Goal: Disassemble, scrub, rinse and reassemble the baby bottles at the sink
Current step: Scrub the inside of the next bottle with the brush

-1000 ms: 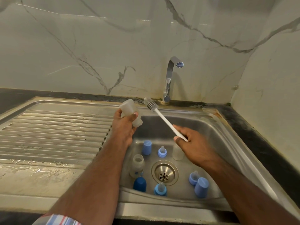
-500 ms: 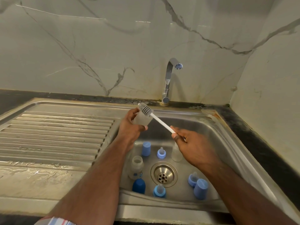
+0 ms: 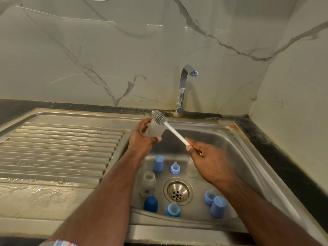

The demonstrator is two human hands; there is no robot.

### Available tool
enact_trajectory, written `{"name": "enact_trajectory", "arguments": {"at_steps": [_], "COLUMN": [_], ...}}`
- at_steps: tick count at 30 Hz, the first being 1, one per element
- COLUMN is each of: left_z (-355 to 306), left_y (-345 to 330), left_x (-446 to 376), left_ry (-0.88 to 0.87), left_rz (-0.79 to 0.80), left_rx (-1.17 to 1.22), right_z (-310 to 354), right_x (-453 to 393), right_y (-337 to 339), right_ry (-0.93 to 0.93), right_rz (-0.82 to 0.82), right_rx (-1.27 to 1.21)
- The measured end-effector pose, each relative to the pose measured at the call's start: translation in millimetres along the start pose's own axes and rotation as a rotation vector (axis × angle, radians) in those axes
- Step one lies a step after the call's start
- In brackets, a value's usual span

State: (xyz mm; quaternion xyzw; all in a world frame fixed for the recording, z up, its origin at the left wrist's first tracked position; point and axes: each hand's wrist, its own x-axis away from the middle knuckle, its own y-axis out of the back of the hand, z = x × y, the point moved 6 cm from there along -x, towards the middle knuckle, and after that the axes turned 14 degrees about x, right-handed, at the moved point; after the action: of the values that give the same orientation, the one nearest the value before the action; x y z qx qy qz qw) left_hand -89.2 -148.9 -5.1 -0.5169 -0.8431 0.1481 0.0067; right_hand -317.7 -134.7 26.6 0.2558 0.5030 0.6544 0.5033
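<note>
A person stands at a stainless-steel sink (image 3: 236,157), the left hand (image 3: 142,139) wrapped around a frosted, translucent plastic baby bottle (image 3: 153,129) held tilted above the basin's rear left corner, thumb across its near side. The right hand (image 3: 209,163) pinches the lower end of a white-handled bottle brush (image 3: 174,133) between thumb and curled fingers, the handle slanting up and left. The brush's grey ribbed silicone head (image 3: 158,118) sits at the top of the held bottle; whether it is inside the mouth or merely against it is hard to judge from this angle.

On the basin floor, around the round metal drain strainer (image 3: 178,191), lie the separated parts. A second clear bottle with a blue printed label (image 3: 148,184) stands upright left of the drain, a dark blue cap (image 3: 150,204) just in front of it. Behind the drain are a light blue cap (image 3: 158,163) and a blue collar with a clear teat (image 3: 175,168); another clear bottle (image 3: 191,169) stands partly hidden by the right hand. A further blue teat collar (image 3: 173,209) sits at the near edge, and to the right a third collar (image 3: 209,197) touches a light blue cap (image 3: 218,206).

A chrome tap (image 3: 183,89) rises from the rear rim against a veined marble-look wall (image 3: 124,50). The ribbed draining board (image 3: 58,151) at left carries streaks of water.
</note>
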Motion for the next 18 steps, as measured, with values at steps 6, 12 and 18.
{"name": "enact_trajectory", "arguments": {"at_steps": [6,12,18], "left_z": [4.0,11.3,15.4], "left_y": [-1.4,-0.8,-3.9], "left_x": [-1.6,-3.8,-3.3], "left_ry": [0.030,0.111,0.187], "left_rz": [0.019,0.030,0.020], "left_rx": [0.020,0.104,0.183], "right_z": [-5.3,-2.1,-1.8], "right_x": [-6.1,-3.7,1.8], "right_y": [1.1,2.0,5.8], "right_ry": [-0.049,-0.017,0.006], "right_rz": [-0.027,-0.026,-0.032], "right_rx": [0.006,-0.005,-0.034]}}
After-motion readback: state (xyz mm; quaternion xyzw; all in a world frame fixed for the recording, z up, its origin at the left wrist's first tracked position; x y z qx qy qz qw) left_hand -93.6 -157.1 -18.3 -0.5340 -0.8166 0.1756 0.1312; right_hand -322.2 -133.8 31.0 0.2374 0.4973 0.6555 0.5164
